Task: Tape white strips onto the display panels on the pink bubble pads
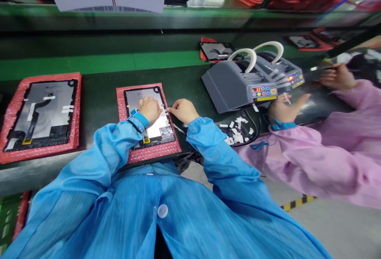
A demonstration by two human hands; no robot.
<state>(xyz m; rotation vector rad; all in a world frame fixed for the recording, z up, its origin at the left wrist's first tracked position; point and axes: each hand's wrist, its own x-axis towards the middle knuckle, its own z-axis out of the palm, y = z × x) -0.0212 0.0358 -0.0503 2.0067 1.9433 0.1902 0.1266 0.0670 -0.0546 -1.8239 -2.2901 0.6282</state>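
A tablet screen panel (163, 124) lies back side up on a pink bubble-wrap bag (154, 151) in front of me. My left hand (150, 109) rests over the panel's middle, fingers bent and closed, their tips near its right edge. At that same edge my right hand (185, 111) is closed in a pinch, its fingertips facing the left ones. A small white piece of tape (164, 110) shows between the two hands, at the right fingertips. Whatever the left fingers hold is hidden. White tape pieces and a yellow-marked flex cable (146, 138) show on the panel.
Another panel (41, 112) on pink bubble wrap lies left. Two grey tape dispensers (238, 84) stand right, with white tape scraps (238, 132) before them. A co-worker's hands (287, 108) in pink sleeves work beside these. Another panel (217, 50) lies behind; a shelf (196, 11) runs above.
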